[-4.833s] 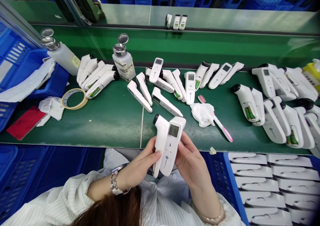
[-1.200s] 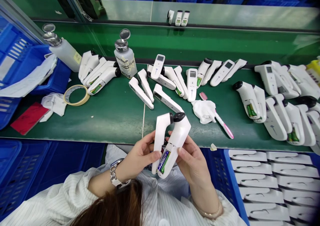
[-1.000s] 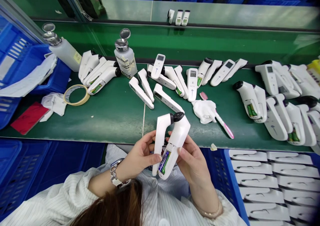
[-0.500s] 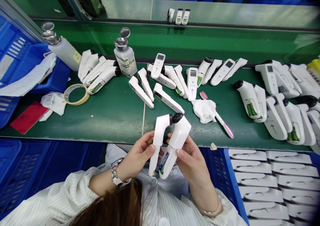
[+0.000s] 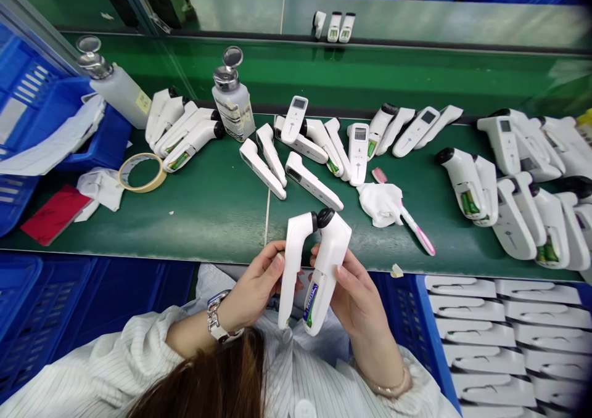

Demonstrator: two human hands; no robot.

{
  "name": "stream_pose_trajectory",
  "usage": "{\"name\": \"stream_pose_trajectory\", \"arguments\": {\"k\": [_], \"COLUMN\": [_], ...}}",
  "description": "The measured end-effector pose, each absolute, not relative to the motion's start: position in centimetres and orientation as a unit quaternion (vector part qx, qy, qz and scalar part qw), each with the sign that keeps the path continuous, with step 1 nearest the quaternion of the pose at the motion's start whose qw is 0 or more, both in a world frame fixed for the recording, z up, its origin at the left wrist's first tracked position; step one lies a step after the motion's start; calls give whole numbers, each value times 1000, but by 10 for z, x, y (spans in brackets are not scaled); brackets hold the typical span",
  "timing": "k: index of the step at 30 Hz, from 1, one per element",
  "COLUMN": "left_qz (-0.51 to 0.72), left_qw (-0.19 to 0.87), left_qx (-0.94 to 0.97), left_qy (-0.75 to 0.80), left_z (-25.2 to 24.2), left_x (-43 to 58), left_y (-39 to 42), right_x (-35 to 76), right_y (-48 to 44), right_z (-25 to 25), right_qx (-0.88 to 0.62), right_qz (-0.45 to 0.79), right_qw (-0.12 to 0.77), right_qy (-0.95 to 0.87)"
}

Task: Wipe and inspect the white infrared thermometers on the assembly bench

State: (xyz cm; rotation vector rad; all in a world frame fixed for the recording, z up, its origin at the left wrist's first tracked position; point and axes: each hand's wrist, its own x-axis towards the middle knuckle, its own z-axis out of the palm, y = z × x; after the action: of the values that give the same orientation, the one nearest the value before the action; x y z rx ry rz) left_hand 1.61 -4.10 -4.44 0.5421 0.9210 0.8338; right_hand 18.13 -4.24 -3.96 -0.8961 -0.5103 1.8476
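Observation:
In the head view my left hand is closed on a white infrared thermometer, held upright with its black tip turned to the right. My right hand grips a second infrared thermometer, whose uncovered battery slot shows a blue and green battery. The two black tips nearly meet; whether they touch I cannot tell. Both are held at the bench's front edge. Just beyond them another thermometer lies on the green bench. A white cloth lies over a pink and white toothbrush.
More thermometers crowd the bench's right side, and several lean together at left. Two pump bottles stand at the back. A tape roll and red booklet lie left. A blue crate of thermometers sits below right.
Both thermometers have turned slightly in my hands, and the left thumb has shifted up along its one. The whole scene has shifted slightly with the camera.

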Motion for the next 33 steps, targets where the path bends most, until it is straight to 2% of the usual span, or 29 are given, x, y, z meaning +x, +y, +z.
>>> {"name": "stream_pose_trajectory", "arguments": {"k": [18, 26, 33], "left_qz": [360, 353, 355], "left_qw": [731, 737, 707], "left_qx": [346, 370, 389], "left_qy": [464, 442, 471], "left_z": [-47, -42, -43], "left_x": [12, 14, 11], "left_y": [-40, -37, -40], "right_x": [175, 176, 176], "right_y": [-43, -48, -48], "right_z": [-42, -45, -48], "right_qx": [-428, -375, -393], "right_qz": [719, 749, 750], "right_qw": [501, 508, 497], "right_qy": [-222, -200, -191]}}
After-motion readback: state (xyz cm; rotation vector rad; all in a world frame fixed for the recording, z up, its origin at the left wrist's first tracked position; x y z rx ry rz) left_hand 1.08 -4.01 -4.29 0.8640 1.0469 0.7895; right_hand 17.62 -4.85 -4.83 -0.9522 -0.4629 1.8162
